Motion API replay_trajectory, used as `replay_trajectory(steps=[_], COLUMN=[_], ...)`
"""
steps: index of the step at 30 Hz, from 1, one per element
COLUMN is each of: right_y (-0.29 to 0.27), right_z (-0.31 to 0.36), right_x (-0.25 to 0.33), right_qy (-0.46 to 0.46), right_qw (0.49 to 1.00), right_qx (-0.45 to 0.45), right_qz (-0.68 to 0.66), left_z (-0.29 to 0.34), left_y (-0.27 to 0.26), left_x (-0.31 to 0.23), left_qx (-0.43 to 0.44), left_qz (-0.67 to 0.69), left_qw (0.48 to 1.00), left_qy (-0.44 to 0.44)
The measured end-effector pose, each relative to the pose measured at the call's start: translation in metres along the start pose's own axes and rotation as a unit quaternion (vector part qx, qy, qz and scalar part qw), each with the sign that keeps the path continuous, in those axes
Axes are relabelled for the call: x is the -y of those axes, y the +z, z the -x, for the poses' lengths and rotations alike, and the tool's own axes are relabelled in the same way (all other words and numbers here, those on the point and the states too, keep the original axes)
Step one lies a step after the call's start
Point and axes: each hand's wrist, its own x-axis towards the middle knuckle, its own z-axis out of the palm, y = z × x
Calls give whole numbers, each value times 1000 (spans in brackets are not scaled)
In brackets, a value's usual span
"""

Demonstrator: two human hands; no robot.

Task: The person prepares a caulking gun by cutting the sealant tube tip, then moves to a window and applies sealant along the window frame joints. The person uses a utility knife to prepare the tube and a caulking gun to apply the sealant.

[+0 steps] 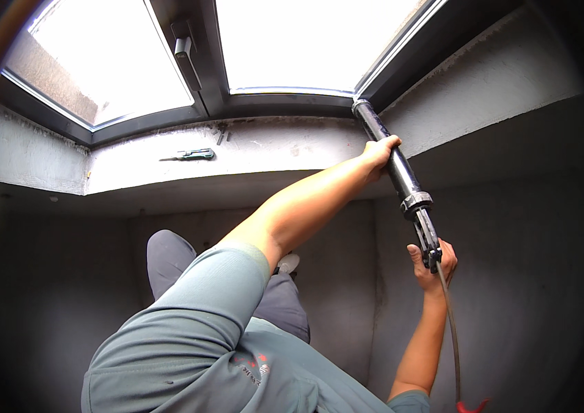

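A long black caulking gun (405, 171) slants from the lower right corner of the window pane down toward my right side. Its front end is at the dark window frame (285, 103); whether the tip touches there I cannot tell. My left hand (379, 153) is wrapped round the barrel near its middle. At the back end, my right hand (436, 265) grips the handle, with the thumb on the near side and the other fingers partly hidden. A thin metal rod (451, 330) runs back from the gun and ends in a red hooked piece (472, 407).
On the pale window sill (271, 153) lies a green utility knife (195, 155) with its blade out, beside small dark scraps (223, 134). A window handle (186, 58) sticks out from the middle post. Below the sill are a grey wall and my legs (168, 258).
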Motion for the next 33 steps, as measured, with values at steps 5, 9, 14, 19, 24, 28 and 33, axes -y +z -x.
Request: replay_trajectory(steps=[5, 9, 14, 19, 24, 28, 33], right_y=[-10, -4, 3, -3, -3, -7, -31], right_z=[15, 21, 14, 6, -6, -11, 19], right_x=[24, 35, 53, 88, 127, 149, 150], right_qy=[188, 184, 163, 203, 203, 226, 250], right_qw=[933, 815, 799, 797, 788, 753, 727], right_qx=[126, 169, 146, 133, 119, 68, 45], right_qz=[-279, -524, -559, -553, -569, -615, -638], left_z=[-5, -2, 3, 13, 12, 10, 45], left_y=[-9, -24, -30, -41, -58, -58, -48], left_x=[-5, -16, -33, -48, -69, -77, -36], left_qx=[41, 45, 53, 66, 94, 93, 95], left_qz=[0, -41, -59, -55, -65, -178, -137], left_qw=[999, 998, 995, 995, 992, 971, 976], left_qy=[-18, -31, -56, -48, -58, -133, -143])
